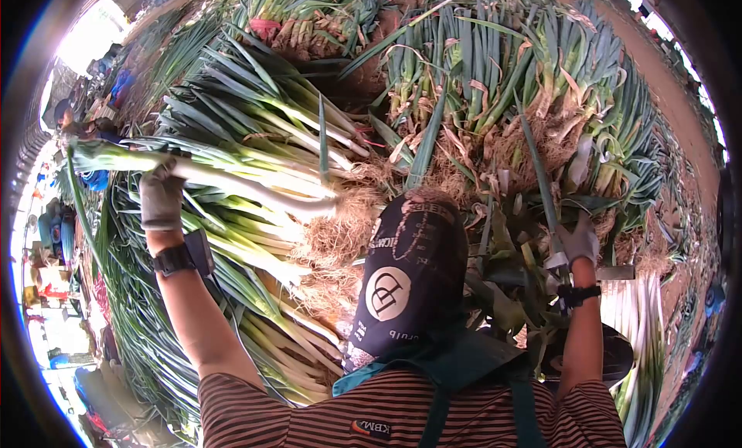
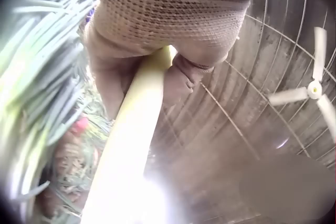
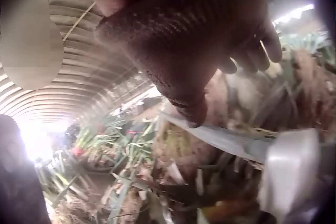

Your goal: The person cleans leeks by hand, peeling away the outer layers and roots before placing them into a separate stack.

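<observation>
In a pale knitted glove, my left hand (image 1: 161, 197) grips a thick leek (image 1: 251, 188), its leafy end out to the left and its root end to the right over the pile. Up close in the left wrist view, thumb and fingers wrap round its pale stalk (image 2: 128, 140). My gloved right hand (image 1: 578, 242) is off to the right with fingers apart, above loose leaves and trimmings. In the right wrist view, the tip of its thumb (image 3: 193, 116) overlaps a long flat leek leaf (image 3: 231, 141); nothing shows gripped in its fingers.
Peeled white leeks (image 1: 309, 170) lie heaped on the left, their roots (image 1: 340, 235) inward. Untrimmed leeks (image 1: 479, 69) with dry leaves are stacked at the back and right. More white-stemmed leeks (image 1: 645, 317) lie at lower right. Bare brown ground (image 1: 653, 58) shows beyond the right stack.
</observation>
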{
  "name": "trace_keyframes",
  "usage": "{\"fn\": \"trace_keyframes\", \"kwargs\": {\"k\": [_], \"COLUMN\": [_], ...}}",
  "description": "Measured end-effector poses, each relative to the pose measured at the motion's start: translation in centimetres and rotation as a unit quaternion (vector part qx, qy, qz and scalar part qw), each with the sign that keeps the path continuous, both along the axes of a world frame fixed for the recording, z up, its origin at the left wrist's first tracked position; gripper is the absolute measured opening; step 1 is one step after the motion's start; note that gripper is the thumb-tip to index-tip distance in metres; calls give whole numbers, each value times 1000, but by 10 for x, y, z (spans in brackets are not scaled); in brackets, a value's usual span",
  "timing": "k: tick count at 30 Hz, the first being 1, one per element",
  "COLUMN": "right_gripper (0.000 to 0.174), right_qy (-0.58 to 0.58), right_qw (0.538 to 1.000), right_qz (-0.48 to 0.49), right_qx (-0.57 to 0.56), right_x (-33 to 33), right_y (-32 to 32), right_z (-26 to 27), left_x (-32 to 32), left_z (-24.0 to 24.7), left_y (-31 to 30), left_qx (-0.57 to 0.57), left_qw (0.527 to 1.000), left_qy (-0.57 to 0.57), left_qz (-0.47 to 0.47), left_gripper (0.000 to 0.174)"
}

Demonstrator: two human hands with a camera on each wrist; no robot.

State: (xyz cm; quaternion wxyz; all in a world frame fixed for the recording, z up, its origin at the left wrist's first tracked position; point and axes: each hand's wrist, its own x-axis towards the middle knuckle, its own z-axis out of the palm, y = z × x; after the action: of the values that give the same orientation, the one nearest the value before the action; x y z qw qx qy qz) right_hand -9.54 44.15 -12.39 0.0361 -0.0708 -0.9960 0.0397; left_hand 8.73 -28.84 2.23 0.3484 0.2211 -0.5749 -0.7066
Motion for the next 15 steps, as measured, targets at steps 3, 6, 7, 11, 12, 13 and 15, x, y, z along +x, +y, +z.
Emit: {"fn": "trace_keyframes", "kwargs": {"k": [3,6,7,11,12,13,15], "right_gripper": [63,72,73,77,76,75,74], "right_qy": [-83,-266,-276,-310,-298,-288,-304], "right_qw": [978,890,907,945,947,948,934], "right_qz": [-129,-174,-141,-21,-14,-3,41], "right_qx": [-142,-328,-283,-99,-116,-133,-182], "right_x": [17,20,18,31,31,27,26], "right_y": [33,27,18,-44,-59,-79,-116], "right_z": [-34,-61,-70,-78,-77,-77,-78], "left_x": [29,56,67,105,116,132,156], "left_z": [-61,-111,-126,-168,-178,-189,-175], "left_y": [-34,-44,-48,-44,-50,-56,-32], "left_qx": [65,137,136,152,189,200,196], "left_qw": [998,990,989,987,981,978,976], "left_qy": [-20,-31,-54,-50,-32,-48,-71], "left_qz": [1,16,8,29,22,45,67], "left_gripper": [29,33,36,43,44,43,41]}}
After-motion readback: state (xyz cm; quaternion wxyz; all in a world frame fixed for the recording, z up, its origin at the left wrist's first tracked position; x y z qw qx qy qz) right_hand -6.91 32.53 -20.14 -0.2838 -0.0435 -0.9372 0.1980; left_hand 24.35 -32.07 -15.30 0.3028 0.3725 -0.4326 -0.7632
